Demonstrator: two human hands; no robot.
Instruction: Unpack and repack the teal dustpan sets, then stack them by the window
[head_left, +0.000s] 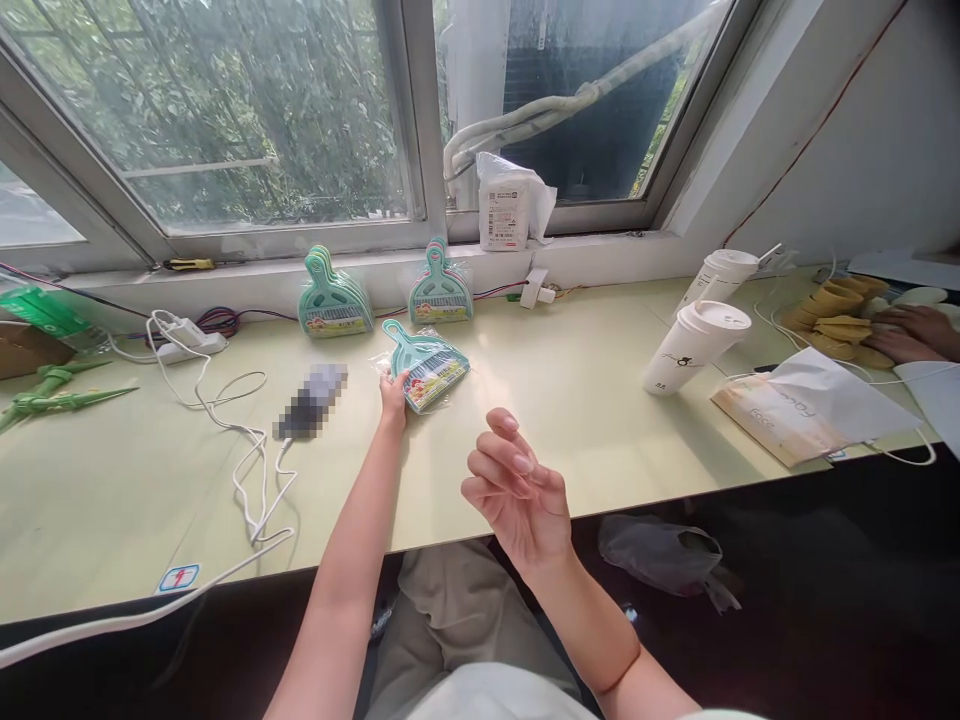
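Fingers of my left hand (391,392) pinch the near edge of one packaged teal dustpan set (426,368) lying flat on the table (585,400). Two stacks of dustpan sets (334,298) still lean beyond those fingertips, untouched. My right hand (517,495) hovers loosely curled, holding nothing.

**Bright window desk**

A long pale-green desk (600,400) runs under a wide window (262,120) with grey frames. Daylight comes through; leafy trees show outside. A white wall (862,150) rises at the right. The floor (825,620) below lies dark.
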